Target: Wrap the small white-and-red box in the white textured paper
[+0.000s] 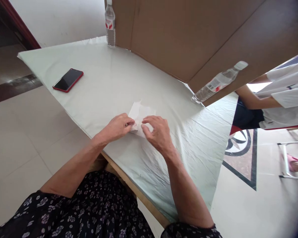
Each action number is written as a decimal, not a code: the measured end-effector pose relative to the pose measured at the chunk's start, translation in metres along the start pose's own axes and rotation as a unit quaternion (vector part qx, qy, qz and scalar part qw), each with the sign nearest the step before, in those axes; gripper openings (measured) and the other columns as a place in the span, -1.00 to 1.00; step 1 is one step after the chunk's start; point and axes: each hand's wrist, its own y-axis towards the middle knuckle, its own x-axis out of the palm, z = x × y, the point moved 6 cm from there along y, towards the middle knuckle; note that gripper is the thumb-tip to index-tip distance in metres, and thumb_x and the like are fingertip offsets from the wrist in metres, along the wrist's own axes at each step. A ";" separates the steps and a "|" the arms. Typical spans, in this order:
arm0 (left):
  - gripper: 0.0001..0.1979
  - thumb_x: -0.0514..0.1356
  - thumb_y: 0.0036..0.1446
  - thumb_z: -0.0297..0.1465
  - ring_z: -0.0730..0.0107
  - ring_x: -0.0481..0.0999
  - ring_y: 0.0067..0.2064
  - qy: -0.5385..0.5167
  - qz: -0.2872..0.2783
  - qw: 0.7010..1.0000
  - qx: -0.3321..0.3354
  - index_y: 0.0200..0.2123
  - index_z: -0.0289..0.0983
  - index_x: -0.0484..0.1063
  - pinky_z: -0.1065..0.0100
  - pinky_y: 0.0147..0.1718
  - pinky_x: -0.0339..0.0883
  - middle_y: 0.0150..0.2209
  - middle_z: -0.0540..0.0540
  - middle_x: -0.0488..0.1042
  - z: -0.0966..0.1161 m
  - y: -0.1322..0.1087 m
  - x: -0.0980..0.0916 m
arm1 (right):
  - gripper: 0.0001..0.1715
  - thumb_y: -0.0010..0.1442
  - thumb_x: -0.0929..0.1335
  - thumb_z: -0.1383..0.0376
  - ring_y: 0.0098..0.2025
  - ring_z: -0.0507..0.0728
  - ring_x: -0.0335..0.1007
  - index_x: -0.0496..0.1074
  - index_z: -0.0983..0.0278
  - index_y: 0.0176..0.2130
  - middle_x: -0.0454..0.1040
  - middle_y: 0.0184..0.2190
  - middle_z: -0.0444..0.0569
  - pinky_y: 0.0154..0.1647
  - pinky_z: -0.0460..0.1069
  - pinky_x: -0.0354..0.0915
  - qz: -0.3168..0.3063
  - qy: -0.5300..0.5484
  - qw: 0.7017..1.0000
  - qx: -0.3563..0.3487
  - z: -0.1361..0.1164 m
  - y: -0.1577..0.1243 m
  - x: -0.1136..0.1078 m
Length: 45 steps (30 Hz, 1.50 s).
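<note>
A small white piece of paper (139,111) lies partly folded on the table covered with a pale cloth (109,82). My left hand (118,126) pinches the paper's near edge with thumb and fingers closed. My right hand (158,132) presses on the paper's right side, its fingers bent down onto the fold. Both hands meet over the near part of the paper, and the far part sticks out beyond them.
A red phone (68,80) lies at the table's left. One water bottle (110,23) stands at the far edge, another bottle (217,82) by a large cardboard panel (188,36). A person in a white shirt (285,96) sits at the right.
</note>
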 end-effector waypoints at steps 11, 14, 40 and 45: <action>-0.76 0.09 0.27 -0.44 0.27 0.51 -0.11 0.040 0.062 0.996 0.055 -0.16 -0.26 0.57 0.26 -0.10 0.41 -0.05 -0.18 0.48 0.010 -0.010 0.007 | -0.11 0.18 0.38 -0.11 -0.31 0.22 0.55 0.27 0.36 0.28 0.58 -0.21 0.09 -0.28 0.10 0.43 -0.067 0.138 0.939 0.308 0.067 -0.046 0.015; -0.76 0.10 0.24 -0.46 0.23 0.50 -0.05 0.055 0.058 0.995 0.065 -0.16 -0.25 0.57 0.25 -0.09 0.41 -0.04 -0.18 0.49 0.009 -0.009 0.009 | 0.08 0.12 0.44 -0.11 -0.36 0.23 0.53 0.12 0.37 0.38 0.56 -0.16 0.17 -0.47 0.07 0.41 -0.047 0.191 0.923 0.331 0.063 -0.033 0.029; -0.54 0.14 0.12 -0.53 0.13 0.50 0.03 -0.025 0.054 0.996 0.066 0.12 -0.34 0.40 0.14 0.02 0.41 0.01 -0.26 0.53 0.003 -0.002 0.016 | -0.10 0.18 0.33 0.11 -0.39 0.08 0.50 0.07 0.36 0.39 0.61 -0.09 0.09 -0.42 0.00 0.40 -0.017 0.314 0.918 0.243 0.012 -0.002 0.038; -0.55 0.20 0.02 -0.52 0.39 0.49 -0.25 -0.152 0.118 0.981 -0.027 0.05 -0.30 0.42 0.32 -0.19 0.44 -0.04 -0.16 0.53 -0.010 -0.004 0.016 | -0.17 0.21 0.29 0.32 -0.23 0.18 0.56 0.05 0.33 0.40 0.58 0.06 0.16 -0.19 0.10 0.42 -0.059 0.053 0.990 0.117 -0.012 -0.003 0.041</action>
